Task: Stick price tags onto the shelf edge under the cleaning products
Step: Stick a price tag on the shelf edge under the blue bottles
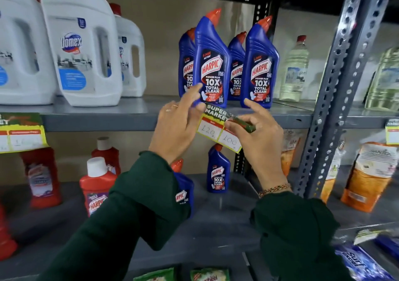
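Blue Harpic bottles (210, 64) above hands' price tag (218, 132).

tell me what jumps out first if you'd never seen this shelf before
Two hands, the left hand and the right hand, meet at the middle, holding a green and yellow price tag against the grey shelf edge. Right above it stand blue Harpic bottles with red caps, and big white Domex jugs fill the upper left. Another price tag already hangs on the edge at far left.
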